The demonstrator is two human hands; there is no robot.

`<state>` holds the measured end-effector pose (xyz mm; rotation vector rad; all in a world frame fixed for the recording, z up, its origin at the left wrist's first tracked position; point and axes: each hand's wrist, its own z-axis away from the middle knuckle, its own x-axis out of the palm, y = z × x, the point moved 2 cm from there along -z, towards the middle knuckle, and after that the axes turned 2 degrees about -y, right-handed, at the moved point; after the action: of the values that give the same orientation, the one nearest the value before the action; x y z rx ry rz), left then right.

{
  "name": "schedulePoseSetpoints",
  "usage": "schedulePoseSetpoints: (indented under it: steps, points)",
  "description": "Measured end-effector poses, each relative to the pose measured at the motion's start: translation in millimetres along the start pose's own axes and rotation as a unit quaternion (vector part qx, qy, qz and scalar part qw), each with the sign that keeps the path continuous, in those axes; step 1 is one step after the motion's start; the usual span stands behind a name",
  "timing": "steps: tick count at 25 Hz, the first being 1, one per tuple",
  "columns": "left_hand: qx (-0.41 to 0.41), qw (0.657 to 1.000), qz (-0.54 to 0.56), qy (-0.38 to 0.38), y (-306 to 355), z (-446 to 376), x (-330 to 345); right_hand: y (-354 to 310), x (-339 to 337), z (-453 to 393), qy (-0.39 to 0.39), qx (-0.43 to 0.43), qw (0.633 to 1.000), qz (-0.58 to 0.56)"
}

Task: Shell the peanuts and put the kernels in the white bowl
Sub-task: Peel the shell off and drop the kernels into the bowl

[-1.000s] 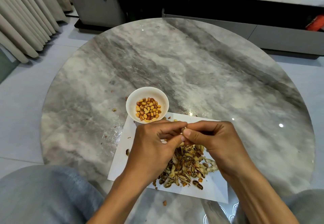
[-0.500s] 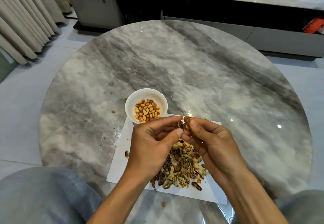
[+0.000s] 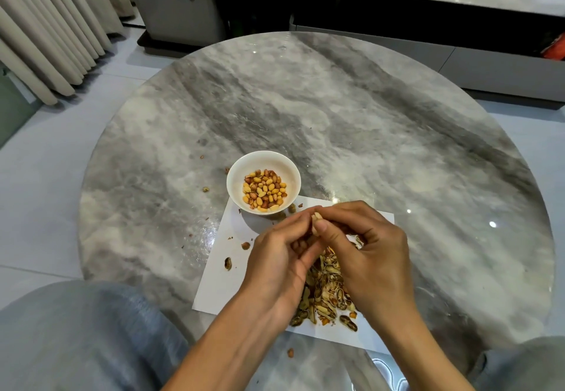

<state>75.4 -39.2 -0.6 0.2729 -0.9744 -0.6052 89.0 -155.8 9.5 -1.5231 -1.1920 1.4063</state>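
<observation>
A small white bowl (image 3: 237, 176) holding several yellow and reddish kernels (image 3: 264, 189) stands on the marble table, its near edge over a white paper sheet (image 3: 220, 280). Just in front of it my left hand (image 3: 275, 259) and my right hand (image 3: 367, 253) meet above the sheet, both pinching one pale peanut (image 3: 316, 217) between thumbs and fingertips. A heap of empty shells (image 3: 324, 296) lies on the sheet under and between my hands, partly hidden by them.
The round grey marble table (image 3: 351, 121) carries scattered shell crumbs left of the bowl. One half shell (image 3: 228, 263) lies alone on the sheet's left part. My knees in grey trousers flank the near edge. A low cabinet stands beyond the table, curtains at far left.
My hands stay together on the peanut. The right thumb has shifted over it, and pale shell now shows at the fingertips. The view has tilted slightly.
</observation>
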Motion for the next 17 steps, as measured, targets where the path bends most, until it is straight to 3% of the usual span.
schedulePoseSetpoints:
  steps: [5,9,13,17]
  points:
    - [-0.031,0.998,0.053,0.024,4.5,0.8,-1.0,4.6,-7.0,-3.7,0.030,0.145,0.981,-0.122]
    - [-0.059,0.996,0.054,0.027,4.2,-0.1,-4.7,17.5,-13.2,-6.3,0.027,0.185,0.982,0.014]
    - [-0.065,0.997,0.017,0.027,-0.4,-4.2,-8.7,14.3,-9.4,-5.7,-0.038,0.133,0.989,0.048]
    - [-0.054,0.997,-0.048,0.027,1.0,-5.1,-11.4,13.7,-8.4,-8.6,-0.199,0.032,0.965,0.166]
